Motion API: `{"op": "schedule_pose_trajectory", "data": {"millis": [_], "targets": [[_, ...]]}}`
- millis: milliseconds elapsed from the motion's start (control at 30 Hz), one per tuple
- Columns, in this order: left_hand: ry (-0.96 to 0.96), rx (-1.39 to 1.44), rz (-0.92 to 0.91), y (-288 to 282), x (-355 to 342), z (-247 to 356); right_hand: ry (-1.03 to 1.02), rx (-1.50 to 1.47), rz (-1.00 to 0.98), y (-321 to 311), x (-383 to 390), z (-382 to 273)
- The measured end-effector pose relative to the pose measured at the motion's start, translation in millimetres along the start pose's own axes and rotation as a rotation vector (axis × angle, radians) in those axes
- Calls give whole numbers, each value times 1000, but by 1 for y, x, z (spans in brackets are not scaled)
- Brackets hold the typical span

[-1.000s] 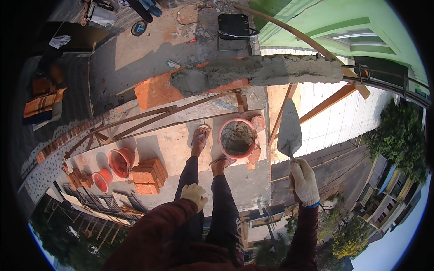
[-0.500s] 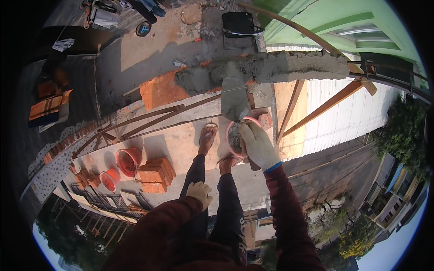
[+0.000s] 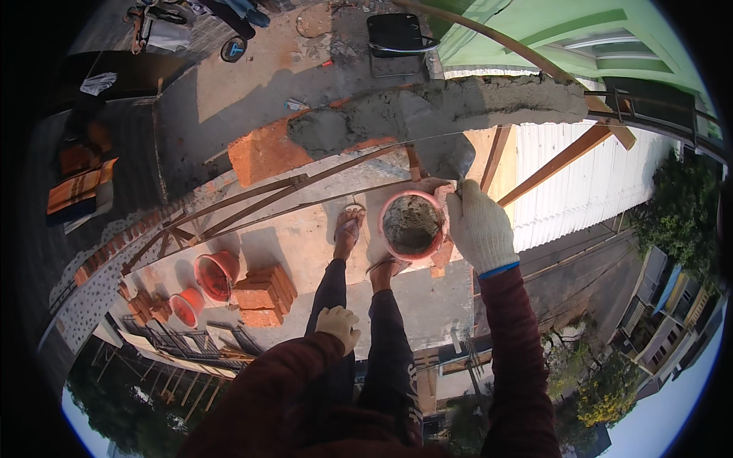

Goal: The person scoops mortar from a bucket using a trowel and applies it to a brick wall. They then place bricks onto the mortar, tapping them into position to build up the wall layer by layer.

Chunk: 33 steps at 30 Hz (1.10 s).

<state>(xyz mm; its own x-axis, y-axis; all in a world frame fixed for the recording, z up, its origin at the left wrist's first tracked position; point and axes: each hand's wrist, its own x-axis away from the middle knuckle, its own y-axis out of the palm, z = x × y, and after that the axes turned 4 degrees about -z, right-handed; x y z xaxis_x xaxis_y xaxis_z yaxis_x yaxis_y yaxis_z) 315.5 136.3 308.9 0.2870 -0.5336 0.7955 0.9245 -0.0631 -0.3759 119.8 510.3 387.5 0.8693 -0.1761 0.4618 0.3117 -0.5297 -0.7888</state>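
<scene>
My right hand (image 3: 479,227), in a pale knitted glove with a blue cuff, grips a trowel; its handle is mostly hidden in the fist. The mortar-smeared blade (image 3: 441,145) lies against the near side of the wet grey mortar (image 3: 343,128) along the top of a brick wall. Just left of that hand a pink-red bucket (image 3: 385,238) stands on the boards, with grey mortar inside. My left hand (image 3: 338,326), also gloved, hangs by my left thigh with its fingers curled and nothing seen in them.
Orange bricks (image 3: 263,296) are stacked left of my feet, beside two red buckets (image 3: 217,276). Wooden braces (image 3: 561,166) slant below the wall at right. A taut string runs along the wall. Beyond stands a black chair (image 3: 395,34). The platform drops off toward a street.
My right hand has moved right with the trowel, uncovering the bucket. The blade has swung right along the mortar. My left hand stays in about the same place.
</scene>
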Motion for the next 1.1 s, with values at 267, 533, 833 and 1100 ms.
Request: {"op": "schedule_pose_trajectory", "data": {"millis": [267,533,833,1100], "targets": [[-9,-4,-38,-9,2,-1,89,-232,107,4,13,55],[46,5,-2,-12,2,-8,-252,-171,313,163,-11,60],[92,-21,4,-13,-3,-15,-2,-157,357,79,12,169],[35,-29,-82,-23,-2,-15,295,30,28,-173,83,128]]}}
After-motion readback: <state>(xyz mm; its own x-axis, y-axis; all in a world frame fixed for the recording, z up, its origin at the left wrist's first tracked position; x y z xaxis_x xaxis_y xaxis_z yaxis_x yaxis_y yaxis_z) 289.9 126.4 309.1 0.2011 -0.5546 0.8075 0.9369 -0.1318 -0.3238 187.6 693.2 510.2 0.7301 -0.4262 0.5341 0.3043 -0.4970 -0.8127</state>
